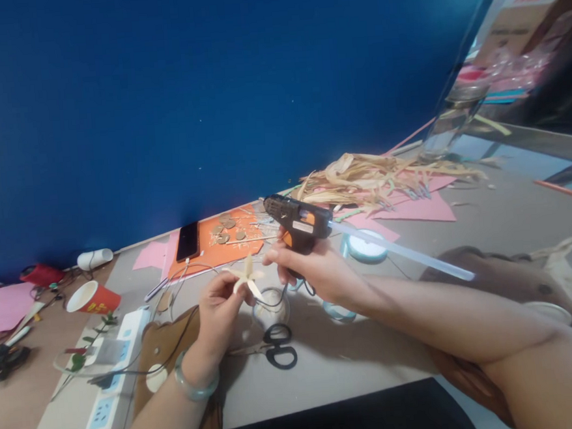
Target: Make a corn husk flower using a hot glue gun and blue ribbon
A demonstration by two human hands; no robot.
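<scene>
My left hand (pixel 221 310) pinches a pale, star-shaped flower (pixel 248 277) with several pointed petals, held up above the table. In my right hand (pixel 321 264) is a black and orange hot glue gun (pixel 299 219), with a long clear glue stick (pixel 406 252) sticking out of its back. The gun's nozzle points up and left, apart from the flower. Below the hands sits a small round container (pixel 272 310) with pale contents, its details blurred. Black-handled scissors (pixel 280 355) lie just in front of it, their blades pointing left.
Dried husk strips (pixel 352 177) lie on pink paper (pixel 417 205) at the back. A phone (pixel 187 241) rests by an orange sheet (pixel 239 244) holding small discs. A power strip (pixel 116 377), red paper cup (pixel 96 298) and ribbon spools (pixel 366 247) stand around. A blue wall (pixel 209 102) rises behind.
</scene>
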